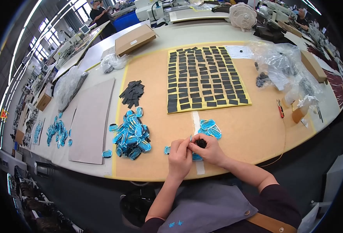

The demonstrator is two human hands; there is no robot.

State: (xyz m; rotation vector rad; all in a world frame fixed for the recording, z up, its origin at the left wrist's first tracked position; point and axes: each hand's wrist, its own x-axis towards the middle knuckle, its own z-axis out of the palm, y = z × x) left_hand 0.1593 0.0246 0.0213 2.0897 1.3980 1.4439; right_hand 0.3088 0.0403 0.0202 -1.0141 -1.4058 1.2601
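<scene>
My left hand [179,156] and my right hand [210,150] meet over the near middle of the tan work surface, both closed. Their fingertips pinch a small thin piece [190,138], seen nearly edge-on. A ridged black bundle [201,143] sits in the curl of my right hand; its kind is unclear. Just beyond the fingers lies a small pile of blue oval patches [208,125] with pale rims. One blue patch [167,150] rests left of my left hand, and another [196,157] is partly hidden under my right hand.
Left lie a heap of blue oval patches [132,134] and black rectangles [132,93]. A yellow board [171,110] carries rows of black rectangles. A grey board [90,128] lies farther left. At right are a red cutter [280,109], an amber bottle [297,115] and plastic bags [276,64].
</scene>
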